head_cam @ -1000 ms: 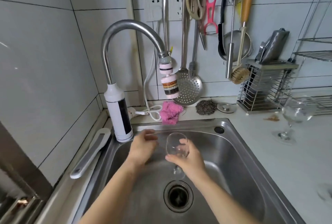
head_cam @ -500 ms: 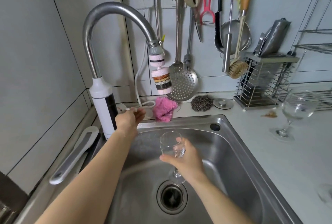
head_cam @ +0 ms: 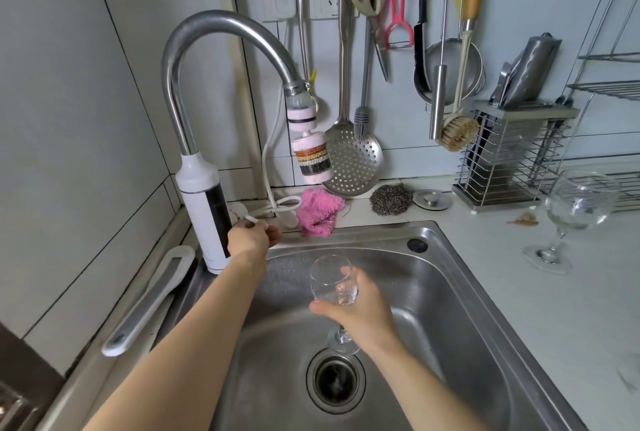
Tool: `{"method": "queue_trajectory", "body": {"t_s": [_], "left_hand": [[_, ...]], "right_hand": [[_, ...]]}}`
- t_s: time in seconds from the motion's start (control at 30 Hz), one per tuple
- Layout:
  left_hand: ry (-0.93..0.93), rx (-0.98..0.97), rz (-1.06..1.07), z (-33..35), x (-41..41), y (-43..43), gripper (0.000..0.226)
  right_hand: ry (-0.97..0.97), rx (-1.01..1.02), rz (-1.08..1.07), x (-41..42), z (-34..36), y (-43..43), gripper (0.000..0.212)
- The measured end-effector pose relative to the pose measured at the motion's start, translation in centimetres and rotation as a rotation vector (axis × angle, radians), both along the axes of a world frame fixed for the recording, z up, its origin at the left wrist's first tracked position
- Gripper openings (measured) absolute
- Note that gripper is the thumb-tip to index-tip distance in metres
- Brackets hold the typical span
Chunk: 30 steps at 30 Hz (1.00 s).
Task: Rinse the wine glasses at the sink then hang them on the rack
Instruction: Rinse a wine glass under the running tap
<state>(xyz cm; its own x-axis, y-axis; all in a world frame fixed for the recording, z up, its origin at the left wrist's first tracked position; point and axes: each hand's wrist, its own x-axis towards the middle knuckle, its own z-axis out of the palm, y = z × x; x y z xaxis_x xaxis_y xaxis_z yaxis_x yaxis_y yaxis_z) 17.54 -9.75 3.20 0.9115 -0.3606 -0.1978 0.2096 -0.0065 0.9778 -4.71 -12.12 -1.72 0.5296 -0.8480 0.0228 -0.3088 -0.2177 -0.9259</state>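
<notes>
**Inspector:** Reporting on progress?

**Assistant:** Judging it as early. Holding one wine glass [head_cam: 325,275], bowl upward, inside the sink [head_cam: 460,292], over the middle of the basin just behind the drain [head_cam: 335,384]. Wrapping the fingers and thumb of the right hand [head_cam: 360,306] round the bowl. Reaching with the left hand [head_cam: 251,240] to the white tap lever [head_cam: 251,221] at the sink's back left corner, fingertips pinching it. Seeing no water leaving the filter nozzle [head_cam: 311,157] of the faucet [head_cam: 214,20], so rating the rinse as not yet begun.

**Inspector:** Leaving what undone?

**Assistant:** Rinsing this glass, rinsing the other, hanging both. Seeing nothing hanging on the wire rack [head_cam: 609,86] at the counter's far right; not confirming it as the intended rack.

**Inspector:** Counting?

**Assistant:** Counting two wine glasses for certain: one in hand, and a second wine glass [head_cam: 575,209] standing upright on the counter [head_cam: 561,326] towards its back right, well apart from the sink. Noting a faint round shape at the counter's right edge, too blurred for calling. Counting one pink cloth [head_cam: 318,211], one steel scourer [head_cam: 390,198] and one sink plug [head_cam: 433,200] along the back edge.
</notes>
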Motion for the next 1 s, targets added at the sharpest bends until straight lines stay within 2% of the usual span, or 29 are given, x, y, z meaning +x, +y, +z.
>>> {"method": "queue_trajectory", "body": {"t_s": [0.23, 0.4, 1.0], "left_hand": [[-0.069, 0.061, 0.019, -0.58, -0.10, -0.20, 0.022], [-0.117, 0.086, 0.023, -0.52, -0.39, -0.04, 0.013], [-0.143, 0.137, 0.011, -1.01, -0.33, 0.11, 0.016]], "right_hand": [[0.000, 0.009, 0.009, -0.04, -0.13, 0.04, 0.083], [-0.003, 0.010, 0.004, -0.01, -0.32, -0.01, 0.084], [0.002, 0.023, 0.032, 0.00, -0.45, -0.10, 0.086]]}}
